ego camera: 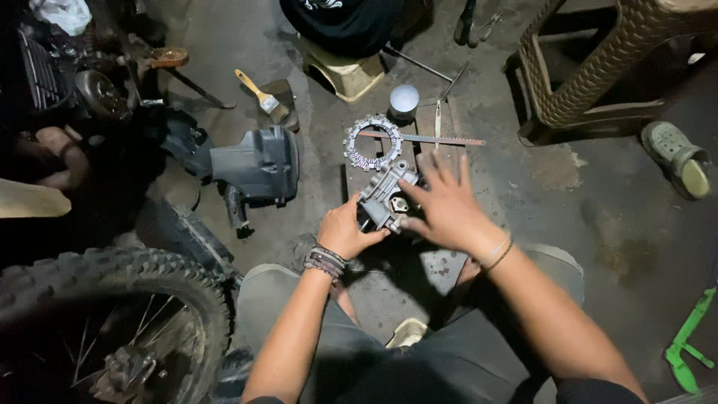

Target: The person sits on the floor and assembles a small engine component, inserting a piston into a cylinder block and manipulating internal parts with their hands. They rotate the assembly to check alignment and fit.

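Observation:
My left hand (345, 230) grips the near left side of a grey cast-metal engine part (383, 193) that rests on a dark board (351, 173) on the concrete floor. My right hand (443, 203) lies over the part's right side with its fingers spread apart; whether it presses on the part I cannot tell. A toothed clutch ring (372, 141) lies just beyond the part, with a long metal ruler (426, 139) across it. A short grey cylinder (404, 101) stands behind the ring.
A knobby motorcycle wheel (112, 299) is at the lower left, a black plastic housing (258, 164) to the left, a paintbrush (262, 96) beyond it. A woven stool (598, 67) and a green shoe (677, 155) are at the right. Another person sits on a low stool (344, 73) at the top.

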